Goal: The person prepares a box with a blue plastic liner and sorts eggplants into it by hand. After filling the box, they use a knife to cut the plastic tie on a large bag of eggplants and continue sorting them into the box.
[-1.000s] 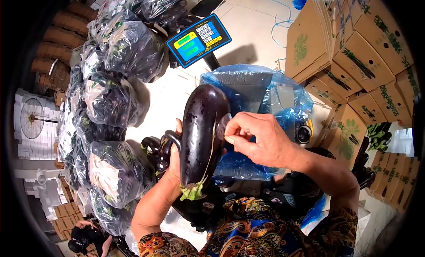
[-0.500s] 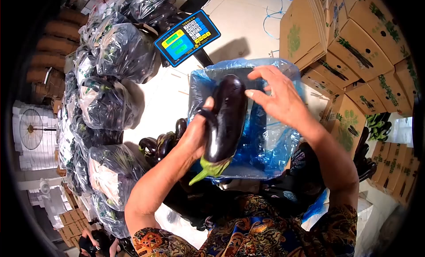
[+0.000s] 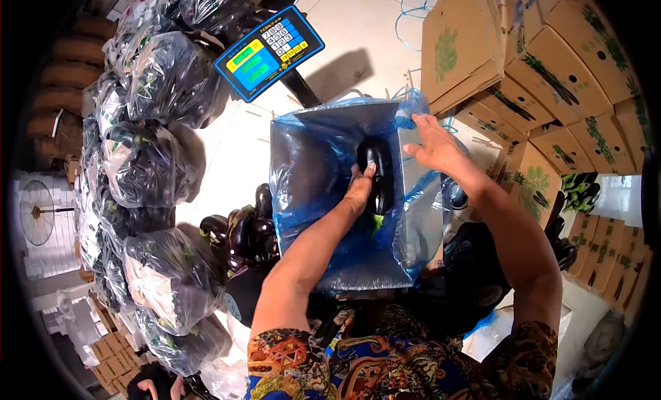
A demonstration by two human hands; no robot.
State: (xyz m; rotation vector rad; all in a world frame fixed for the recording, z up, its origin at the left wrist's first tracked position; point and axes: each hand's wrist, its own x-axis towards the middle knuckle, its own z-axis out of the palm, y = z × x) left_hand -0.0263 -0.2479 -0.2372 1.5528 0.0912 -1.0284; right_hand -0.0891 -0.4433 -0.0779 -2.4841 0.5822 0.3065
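Observation:
A glossy dark eggplant (image 3: pixel 376 197) with a green cap lies lengthwise inside an open box lined with a blue plastic bag (image 3: pixel 292 224). My left hand (image 3: pixel 358 188) reaches down into the box and grips the eggplant from its left side, thumb on top. At the box's upper right edge is my right hand (image 3: pixel 437 149), thumb and fingers apart, close to the liner's rim; whether the fingertips touch the plastic is hard to tell.
Loose eggplants (image 3: pixel 241 238) lie left of the box. A scale display (image 3: pixel 270 52) stands beyond it. Filled clear bags of eggplants (image 3: pixel 155 166) line the left; printed cartons (image 3: pixel 561 76) are stacked on the right. Another person (image 3: pixel 155 383) shows at lower left.
My left hand has lowered the eggplant from above the box into it. My right hand has moved slightly right and down, to the liner's edge. The view has shifted a little.

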